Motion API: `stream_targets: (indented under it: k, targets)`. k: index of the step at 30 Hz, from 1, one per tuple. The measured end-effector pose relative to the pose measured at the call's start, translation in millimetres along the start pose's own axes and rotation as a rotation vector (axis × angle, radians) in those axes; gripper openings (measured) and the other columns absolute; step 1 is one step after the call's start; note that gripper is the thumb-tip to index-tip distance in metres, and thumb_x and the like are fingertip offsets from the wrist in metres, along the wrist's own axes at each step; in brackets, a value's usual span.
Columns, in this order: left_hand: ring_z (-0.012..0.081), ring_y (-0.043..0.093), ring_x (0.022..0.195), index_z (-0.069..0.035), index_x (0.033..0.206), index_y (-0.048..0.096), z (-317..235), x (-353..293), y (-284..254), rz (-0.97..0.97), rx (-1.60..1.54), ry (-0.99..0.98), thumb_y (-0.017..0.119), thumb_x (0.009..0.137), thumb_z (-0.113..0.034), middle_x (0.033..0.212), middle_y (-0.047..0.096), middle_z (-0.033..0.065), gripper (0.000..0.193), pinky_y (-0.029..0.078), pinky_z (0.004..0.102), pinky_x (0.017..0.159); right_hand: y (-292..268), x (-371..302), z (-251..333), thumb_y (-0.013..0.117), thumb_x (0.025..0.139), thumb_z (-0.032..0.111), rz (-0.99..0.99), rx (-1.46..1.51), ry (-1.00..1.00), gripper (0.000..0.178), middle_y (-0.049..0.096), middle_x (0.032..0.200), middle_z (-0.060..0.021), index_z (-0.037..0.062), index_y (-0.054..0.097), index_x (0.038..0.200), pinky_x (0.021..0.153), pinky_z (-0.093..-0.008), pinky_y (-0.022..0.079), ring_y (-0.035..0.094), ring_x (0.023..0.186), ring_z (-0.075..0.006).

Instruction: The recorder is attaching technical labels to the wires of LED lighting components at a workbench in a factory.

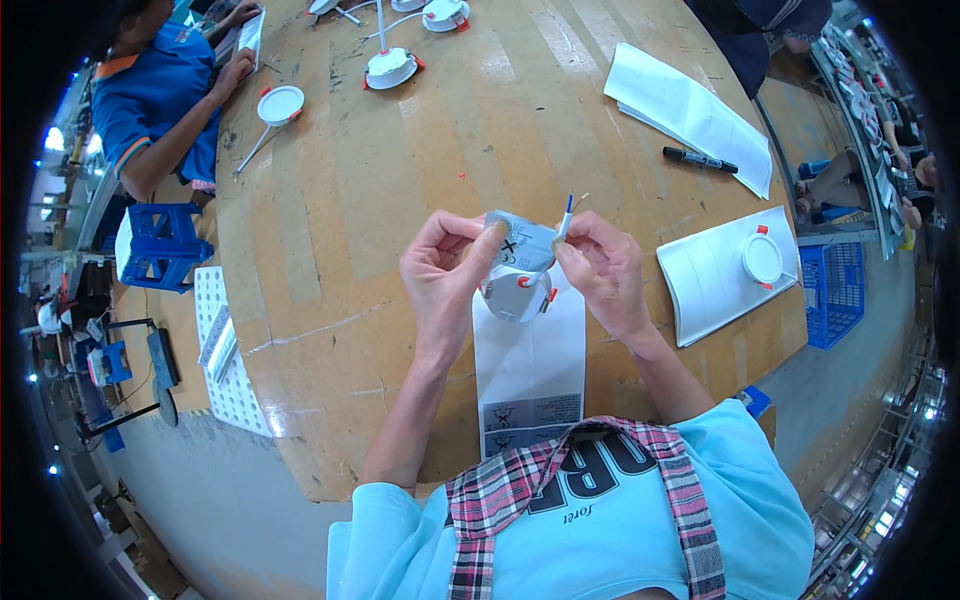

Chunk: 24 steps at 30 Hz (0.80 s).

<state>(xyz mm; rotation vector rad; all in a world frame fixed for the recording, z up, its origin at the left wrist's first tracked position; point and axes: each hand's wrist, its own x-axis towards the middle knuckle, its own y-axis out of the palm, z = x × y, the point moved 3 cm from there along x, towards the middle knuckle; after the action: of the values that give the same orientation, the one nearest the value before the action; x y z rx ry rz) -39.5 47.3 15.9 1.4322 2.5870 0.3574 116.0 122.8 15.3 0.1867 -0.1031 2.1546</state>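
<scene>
My left hand [450, 262] pinches the left edge of a silver printed label [522, 238] between thumb and fingers. Close to the label's right edge, my right hand [606, 268] grips a white cable [563, 226] whose blue and copper-coloured wire ends point upward. Whether the right fingers also touch the label I cannot tell. Just beneath the label is a round white downlight [512, 302] with red clips, partly covered by the label and fingers. It sits at the far end of a white label strip [528, 350], which carries silver labels near my body.
Other downlights [390, 68] stand at the far side, one [281, 104] at the left. On the right lie white sheets [690, 115], a black marker [700, 159] and a paper stack [700, 290] bearing another downlight [763, 258]. A co-worker [160, 95] sits beyond a blue stool [165, 245].
</scene>
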Motion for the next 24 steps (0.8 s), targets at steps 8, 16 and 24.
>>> stream_targets:
  k: [8,16,24]
  targets:
    - [0.0112,0.062,0.081,-0.001,0.082,0.061,-14,-6,4,0.101,-0.027,0.184,0.070,0.081,0.001,0.082,0.065,0.0065,0.009,0.045,0.0385,0.098,-5,-3,19,0.061,0.080,0.000,0.113,-0.082,-0.246,0.009,0.058,0.073,-0.0075,-0.0002,0.059,0.088,0.059,-0.0272,0.045,0.057,0.064,-0.0143]
    - [0.0137,0.062,0.086,0.000,0.084,0.061,-17,-12,8,0.056,0.006,0.211,0.067,0.082,0.003,0.081,0.065,0.0069,0.007,0.045,0.0395,0.098,-4,-3,27,0.059,0.079,0.000,0.149,-0.071,-0.270,0.009,0.059,0.073,-0.0081,-0.0010,0.058,0.088,0.058,-0.0269,0.046,0.059,0.065,-0.0156]
    - [0.0197,0.063,0.096,0.000,0.084,0.061,-13,-15,7,-0.027,0.041,0.246,0.067,0.082,0.005,0.084,0.065,0.0070,0.008,0.047,0.0340,0.092,-2,-1,18,0.056,0.084,0.006,0.154,0.012,-0.106,0.012,0.061,0.075,-0.0081,-0.0049,0.058,0.088,0.067,-0.0262,0.048,0.061,0.070,-0.0140]
